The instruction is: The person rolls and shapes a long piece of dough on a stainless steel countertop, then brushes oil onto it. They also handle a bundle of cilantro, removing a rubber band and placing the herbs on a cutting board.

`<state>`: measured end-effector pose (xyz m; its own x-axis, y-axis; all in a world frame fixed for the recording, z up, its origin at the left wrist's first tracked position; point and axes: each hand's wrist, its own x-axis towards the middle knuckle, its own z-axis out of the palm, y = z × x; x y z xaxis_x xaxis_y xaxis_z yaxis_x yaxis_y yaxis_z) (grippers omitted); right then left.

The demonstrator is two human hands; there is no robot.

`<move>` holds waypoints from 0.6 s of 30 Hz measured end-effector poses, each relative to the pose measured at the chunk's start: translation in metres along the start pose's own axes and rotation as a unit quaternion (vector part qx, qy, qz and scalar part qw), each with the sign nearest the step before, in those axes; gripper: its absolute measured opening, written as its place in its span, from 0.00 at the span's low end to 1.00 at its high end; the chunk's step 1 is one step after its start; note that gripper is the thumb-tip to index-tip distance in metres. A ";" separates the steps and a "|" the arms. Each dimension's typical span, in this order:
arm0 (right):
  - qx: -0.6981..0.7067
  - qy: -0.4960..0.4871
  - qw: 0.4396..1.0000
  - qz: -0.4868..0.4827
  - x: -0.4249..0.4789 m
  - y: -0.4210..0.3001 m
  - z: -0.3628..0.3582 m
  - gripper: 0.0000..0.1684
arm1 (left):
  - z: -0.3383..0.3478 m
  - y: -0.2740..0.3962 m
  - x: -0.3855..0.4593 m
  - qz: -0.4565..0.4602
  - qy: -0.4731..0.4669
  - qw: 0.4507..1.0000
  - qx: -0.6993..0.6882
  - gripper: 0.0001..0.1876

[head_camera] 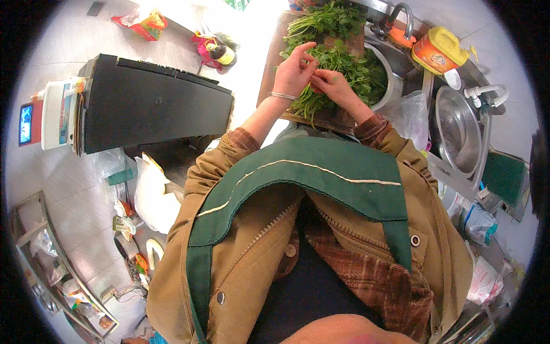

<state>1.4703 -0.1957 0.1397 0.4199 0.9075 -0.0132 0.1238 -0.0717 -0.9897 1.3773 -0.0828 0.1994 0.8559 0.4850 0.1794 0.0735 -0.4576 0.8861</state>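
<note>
My left hand (295, 71) and my right hand (334, 88) meet at the fingertips above a heap of leafy green herbs (350, 69), which look like coriander. On the left hand, the index finger sticks out and the others curl inward. My right thumb and fingers pinch at thin herb stems, partly hidden by the fingers. A small green bit shows against the right fingers. Beneath the herbs lies a brown wooden board (275, 49), and a second bunch of herbs (324, 19) rests at its far end. To the right, a round metal basin (388, 86) holds more greens.
Right of the board are a sink with a curved faucet (406, 17), a yellow detergent jug (440, 49), a clear plastic bag (406, 114) and a second metal basin (457, 129). A black cabinet-like appliance (159, 101) stands left, with a dark bottle (221, 53) beyond it.
</note>
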 end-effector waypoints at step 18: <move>-0.274 0.039 0.952 -0.132 -0.019 0.002 0.005 0.05 | 0.001 -0.076 -0.018 0.060 -0.194 0.970 0.133 0.09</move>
<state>1.4582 -0.2114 0.1375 0.3716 0.8921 0.2572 0.6751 -0.0695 -0.7345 1.3569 -0.0576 0.1286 0.9910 0.1218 0.0547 0.0457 -0.6948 0.7178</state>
